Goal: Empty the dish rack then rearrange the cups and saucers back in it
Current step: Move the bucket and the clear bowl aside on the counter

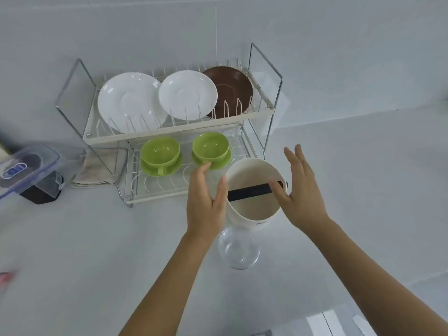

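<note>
A two-tier wire dish rack (pixel 135 135) stands against the wall. Its upper tier holds two white saucers (pixel 131 100) (pixel 188 94) and a brown saucer (pixel 234 90), all on edge. On the lower tier two green cups (pixel 160 149) (pixel 210 144) sit on green saucers. In front of the rack's right end stands a white bucket (pixel 257 207) with a black handle (pixel 249 191). My left hand (pixel 206 200) and my right hand (pixel 300 187) flank the bucket with fingers spread; the left thumb touches its rim. Neither hand grips anything.
A clear glass bowl (pixel 238 248) lies on the counter just in front of the bucket. A folded beige cloth (pixel 97 168) sits under the rack's left side. A clear plastic box with a blue-trimmed lid (pixel 26 169) rests at the left edge.
</note>
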